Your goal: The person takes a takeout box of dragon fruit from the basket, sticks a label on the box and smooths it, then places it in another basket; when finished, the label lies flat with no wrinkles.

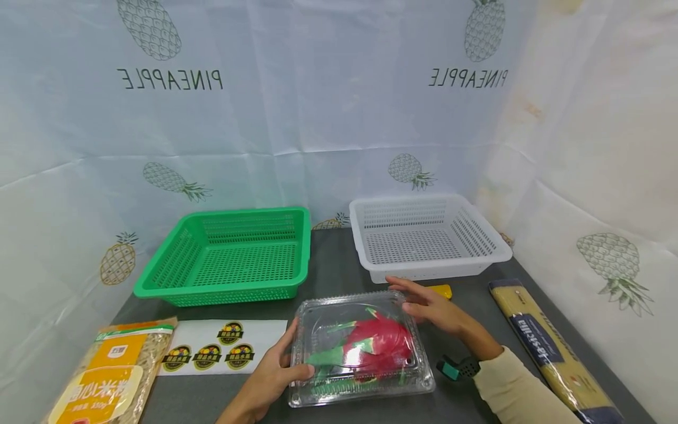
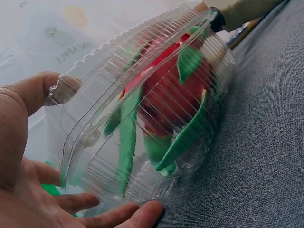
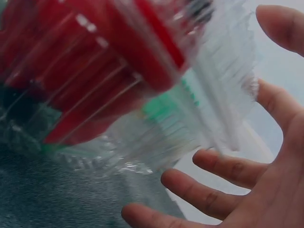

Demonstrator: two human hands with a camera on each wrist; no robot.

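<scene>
A clear plastic clamshell box (image 1: 323, 318), its lid down, lies on the dark table with a red dragon fruit (image 1: 384, 344) with green tips inside. My left hand (image 1: 275, 371) holds the box's left side. In the left wrist view, that hand's thumb (image 2: 66, 89) bends over the lid's edge while the fingers lie spread along the lower side. At the far right corner is my right hand (image 1: 436, 309), its fingers extended. The right wrist view shows those fingers (image 3: 232, 168) spread beside the box wall, one seeming to touch its edge.
Behind stand a green basket (image 1: 222, 297) and a white basket (image 1: 424, 272). A sheet of round stickers (image 1: 206, 347) and a bag of noodles (image 1: 108, 377) lie left. A pasta pack (image 1: 551, 353) lies right; a yellow object (image 1: 442, 291) shows behind the right hand.
</scene>
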